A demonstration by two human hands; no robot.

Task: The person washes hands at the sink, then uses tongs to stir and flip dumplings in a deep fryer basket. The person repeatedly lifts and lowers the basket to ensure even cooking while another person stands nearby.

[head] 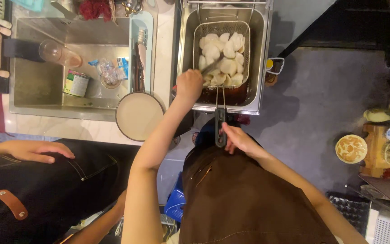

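A steel deep fryer (259,54) stands ahead of me with dark oil in it. A wire basket (245,28) rests in it, filled with several pale, rounded pieces of food (225,56). My left hand (189,85) is at the basket's near left corner, shut on metal tongs (211,68) whose tips reach in among the pieces. My right hand (238,140) is closed around the end of the basket's long black handle (220,129), close to my brown apron.
Left of the fryer, a steel sink (32,97) holds a can (75,83), a glass (53,50) and wrappers. A round pan (138,115) sits at its corner. Another person in a black apron stands at left, hand (37,151) on hip. A blue stool (174,205) is below.
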